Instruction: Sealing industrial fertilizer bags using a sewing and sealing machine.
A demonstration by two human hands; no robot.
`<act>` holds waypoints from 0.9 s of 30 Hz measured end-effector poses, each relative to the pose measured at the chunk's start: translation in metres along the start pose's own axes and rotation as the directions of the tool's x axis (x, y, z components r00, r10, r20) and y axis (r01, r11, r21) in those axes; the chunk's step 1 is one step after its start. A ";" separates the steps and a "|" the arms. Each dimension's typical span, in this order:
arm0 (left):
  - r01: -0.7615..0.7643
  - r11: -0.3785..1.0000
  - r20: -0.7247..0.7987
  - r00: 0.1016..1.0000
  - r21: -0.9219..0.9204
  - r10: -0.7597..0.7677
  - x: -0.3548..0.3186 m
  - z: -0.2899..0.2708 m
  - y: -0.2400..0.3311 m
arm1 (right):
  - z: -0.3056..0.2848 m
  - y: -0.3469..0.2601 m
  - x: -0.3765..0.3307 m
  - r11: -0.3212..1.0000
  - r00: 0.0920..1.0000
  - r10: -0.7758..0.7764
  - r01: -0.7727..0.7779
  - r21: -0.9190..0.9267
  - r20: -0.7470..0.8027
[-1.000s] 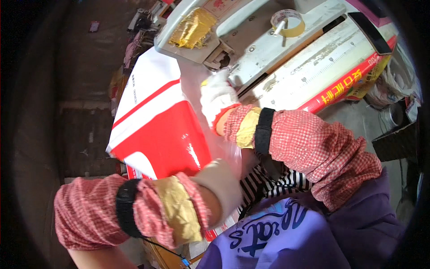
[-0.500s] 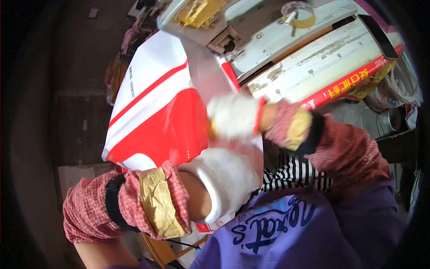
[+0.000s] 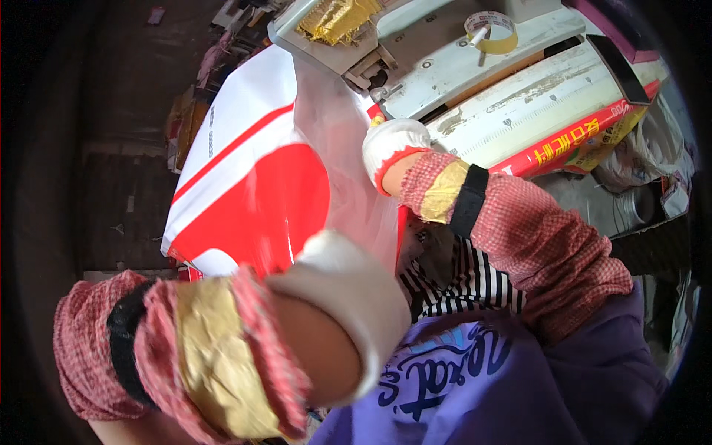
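A large white-and-red plastic sack [image 3: 285, 193] with a translucent layer [image 3: 348, 178] on its right side spreads out in front of me. My left hand [image 3: 348, 289], in a white glove, is raised over the sack's near edge. Its fingers are hidden behind the blurred glove. My right hand [image 3: 397, 144], gloved in white with a red cuff, reaches to the sack's far right side, beside a small red-and-yellow patch [image 3: 375, 114]. Its fingertips point away from me and are mostly out of sight, so what they grip does not show.
At the back right stands a pale machine [image 3: 423, 63] with a ruler-marked plate [image 3: 534, 107]. A tape roll [image 3: 491, 33] and a frayed yellow pad [image 3: 335, 21] lie on it. Red-and-yellow printed packaging [image 3: 571, 141] runs along its front. A crumpled clear bag [image 3: 645, 152] sits far right.
My right hand has moved away from me to the sack's far right side. My left hand and forearm have come nearer the camera. The sack has shifted slightly left, and its translucent side shows more.
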State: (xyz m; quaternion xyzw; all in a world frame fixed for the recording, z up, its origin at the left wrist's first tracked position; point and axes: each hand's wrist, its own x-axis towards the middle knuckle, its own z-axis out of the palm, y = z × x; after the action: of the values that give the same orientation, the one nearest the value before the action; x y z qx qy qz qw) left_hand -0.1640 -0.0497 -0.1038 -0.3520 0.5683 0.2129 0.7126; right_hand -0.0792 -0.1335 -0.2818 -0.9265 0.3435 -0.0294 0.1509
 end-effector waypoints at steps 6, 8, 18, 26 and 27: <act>0.146 0.989 -0.269 0.953 0.004 -0.139 0.021 -0.013 -0.003 | -0.001 0.001 0.020 0.994 0.993 0.109 -0.108 -0.013 0.038; 0.100 0.992 -0.269 0.956 -0.072 -0.115 0.031 -0.018 -0.028 | 0.001 -0.002 0.023 0.995 0.994 0.095 -0.096 0.006 0.054; 0.173 0.979 -0.104 0.977 -0.110 -0.185 0.016 0.030 -0.056 | -0.002 -0.004 0.006 0.998 0.993 -0.039 0.035 0.044 0.109; -0.200 0.965 -0.314 0.939 -0.172 0.139 0.052 0.009 -0.014 | 0.002 0.007 0.007 0.992 0.976 -0.122 0.114 0.055 0.181; -0.184 0.968 -0.341 0.933 -0.172 0.117 0.056 0.008 -0.022 | 0.003 0.008 0.006 0.987 0.966 -0.158 0.147 0.071 0.203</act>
State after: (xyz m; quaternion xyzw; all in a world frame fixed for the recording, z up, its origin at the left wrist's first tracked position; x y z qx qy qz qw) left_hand -0.1291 -0.0639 -0.1507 -0.4079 0.6797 0.2618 0.5505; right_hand -0.0793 -0.1426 -0.2872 -0.9436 0.2526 0.0468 0.2088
